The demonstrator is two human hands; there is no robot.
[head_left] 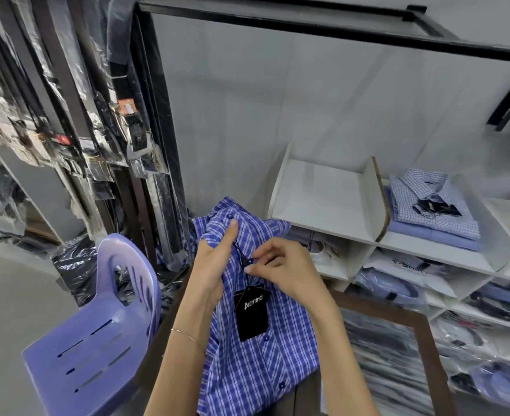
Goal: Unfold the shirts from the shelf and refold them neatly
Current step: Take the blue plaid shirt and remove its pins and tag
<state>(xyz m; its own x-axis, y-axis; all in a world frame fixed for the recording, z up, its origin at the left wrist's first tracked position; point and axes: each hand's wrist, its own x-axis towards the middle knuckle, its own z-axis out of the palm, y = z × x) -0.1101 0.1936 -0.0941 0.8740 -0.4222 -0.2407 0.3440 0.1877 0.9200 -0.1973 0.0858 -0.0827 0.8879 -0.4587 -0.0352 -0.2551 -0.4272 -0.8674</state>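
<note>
White walls back a shop corner, and a white shelf (pixel 322 202) with open compartments stands to the right of the blue plaid shirt (pixel 262 355) that a person holds up in front of them. That shirt hangs in the middle of the view, below and left of the shelf's bare top compartment, its placket facing the camera with dark blue buttons down it. A black tag (pixel 251 313) marked "Blentino" dangles on a thin cord against the shirt's front.

The left hand (pixel 214 265) grips the shirt's left edge near the collar, fingers curled into the cloth and the forefinger stretched up toward the top button. A thin bracelet (pixel 184 334) circles that wrist. The right hand (pixel 280 271) pinches the placket at a button just above the tag, thumb and fingertips closed on the cloth.

On the shelf, right of its upright divider, lies a stack of folded shirts (pixel 433 211), a checked one on top of plain blue ones, with dark tags on the top shirt. Lower compartments hold shirts in clear bags (pixel 391 289). Left of the plaid shirt stands a purple plastic chair (pixel 103 334), and beyond it belts (pixel 67 85) in plastic sleeves hang from a dark rack. A black frame (pixel 322 28) runs overhead above the shelf.
</note>
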